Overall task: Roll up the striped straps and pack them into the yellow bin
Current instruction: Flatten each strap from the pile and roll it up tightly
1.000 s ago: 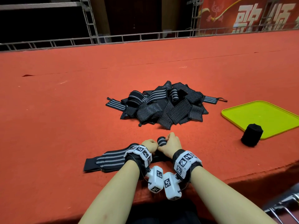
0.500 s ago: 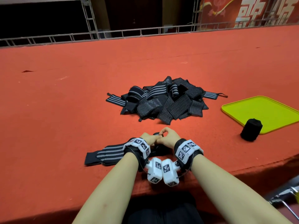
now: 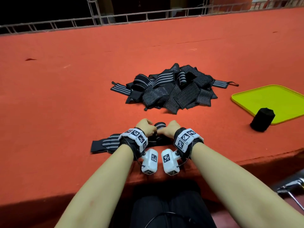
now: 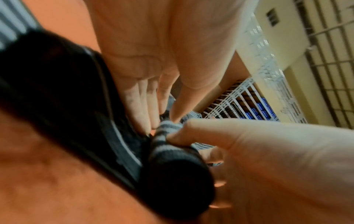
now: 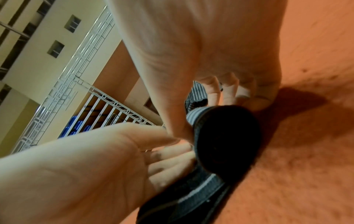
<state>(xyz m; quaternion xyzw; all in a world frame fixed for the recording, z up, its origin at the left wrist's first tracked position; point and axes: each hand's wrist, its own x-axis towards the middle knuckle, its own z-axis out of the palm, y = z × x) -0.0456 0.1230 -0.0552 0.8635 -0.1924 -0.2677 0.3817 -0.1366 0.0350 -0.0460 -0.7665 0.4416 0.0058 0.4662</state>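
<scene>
Rolling's midway: left hand [image 3: 145, 127] and right hand [image 3: 167, 130] both pinch the half-wound strap [image 3: 160, 125] near the bench's front edge, so next just wind in the flat tail, then the yellow bin [image 3: 269, 100] far right.

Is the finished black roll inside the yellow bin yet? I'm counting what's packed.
No: in the head view the black roll stands on the red cloth against the near edge of the yellow bin, not inside it.

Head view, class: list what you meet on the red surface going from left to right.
Unrolled tail of the strap → left hand → right hand → black roll → yellow bin.
</scene>
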